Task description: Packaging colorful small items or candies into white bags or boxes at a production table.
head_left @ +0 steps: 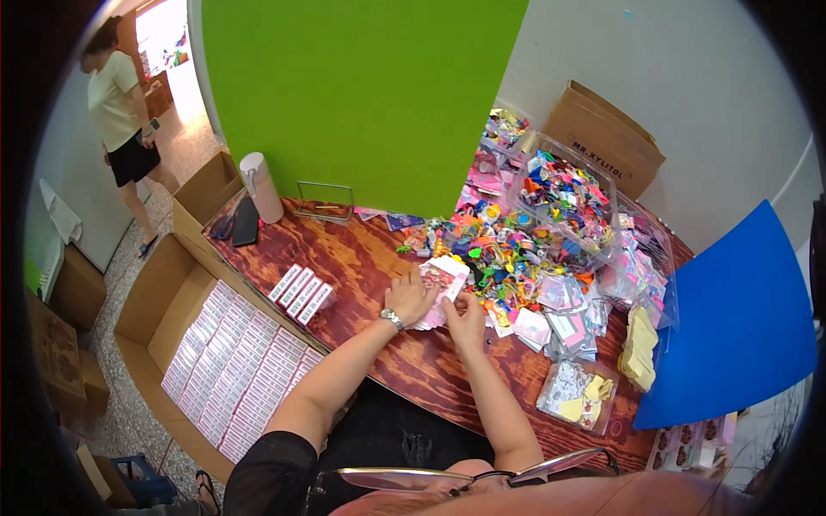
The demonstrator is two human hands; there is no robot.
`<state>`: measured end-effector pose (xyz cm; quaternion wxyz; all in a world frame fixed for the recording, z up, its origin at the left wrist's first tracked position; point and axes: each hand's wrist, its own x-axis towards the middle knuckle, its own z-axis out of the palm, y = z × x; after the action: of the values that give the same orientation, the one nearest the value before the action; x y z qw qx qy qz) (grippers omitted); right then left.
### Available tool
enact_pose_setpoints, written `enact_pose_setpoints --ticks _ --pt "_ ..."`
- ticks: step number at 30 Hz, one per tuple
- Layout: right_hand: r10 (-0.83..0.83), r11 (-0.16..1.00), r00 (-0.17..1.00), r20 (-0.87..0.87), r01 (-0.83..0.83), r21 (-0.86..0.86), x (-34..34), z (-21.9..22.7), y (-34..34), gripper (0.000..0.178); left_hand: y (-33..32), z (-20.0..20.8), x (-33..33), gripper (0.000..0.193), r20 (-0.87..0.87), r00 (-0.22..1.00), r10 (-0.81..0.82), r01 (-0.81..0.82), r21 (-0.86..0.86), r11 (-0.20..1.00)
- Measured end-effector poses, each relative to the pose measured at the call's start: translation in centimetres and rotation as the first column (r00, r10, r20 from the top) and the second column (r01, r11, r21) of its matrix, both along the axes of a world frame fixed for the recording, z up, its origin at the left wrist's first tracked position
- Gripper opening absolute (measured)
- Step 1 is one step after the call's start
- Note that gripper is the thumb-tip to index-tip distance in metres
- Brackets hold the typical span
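A small pink-and-white carton [451, 272] lies on the wooden table [357, 344], with what looks like an open white flap at its far end. My left hand [411, 299], with a watch at the wrist, rests flat over the carton's left side, fingers stretched out. At its lower right edge, the bent fingers of my right hand [465, 320] pinch the carton. Part of the carton is hidden beneath my hands. Just beyond them spreads a heap of small colourful plastic toys [499, 254].
Left stands a large cardboard box [138, 318] holding rows of cartons. Several stacked cartons [301, 294], a phone [245, 222] and a pink bottle [261, 185] sit on the table. Right are clear bins [613, 219], flat packets [570, 322] and a blue panel [740, 318]. Someone [120, 103] walks far left.
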<state>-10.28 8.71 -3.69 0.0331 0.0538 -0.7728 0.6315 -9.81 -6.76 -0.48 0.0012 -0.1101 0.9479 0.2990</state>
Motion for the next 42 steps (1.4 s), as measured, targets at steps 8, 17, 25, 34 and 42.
enact_pose_setpoints --ticks 8,17,25,34,42 --pt "-0.177 0.979 0.977 0.115 0.164 0.118 -0.2 1.2 4.3 0.033 2.5 0.3 -0.2 0.09 -0.055 0.99 -0.133 0.137 0.085 0.987" --pt "-0.082 0.992 0.987 -0.139 0.068 -0.103 5.5 7.4 3.9 0.014 4.4 5.2 5.5 0.087 -0.49 0.862 -0.128 0.24 0.174 0.955" --pt "0.215 0.977 0.957 -0.197 -0.212 0.033 9.4 9.9 5.1 0.033 3.2 5.8 7.5 0.104 -0.485 0.867 -0.117 0.329 0.381 0.864" --pt "0.23 0.913 0.591 -0.774 0.144 0.381 10.6 11.2 5.8 0.052 3.6 5.4 9.8 0.082 -0.663 0.748 -0.032 0.247 0.234 0.94" --pt "0.316 0.801 0.631 -0.708 0.222 0.556 10.5 12.8 5.7 0.026 3.4 5.8 10.7 0.074 -0.781 0.573 -0.25 0.325 -0.063 0.944"
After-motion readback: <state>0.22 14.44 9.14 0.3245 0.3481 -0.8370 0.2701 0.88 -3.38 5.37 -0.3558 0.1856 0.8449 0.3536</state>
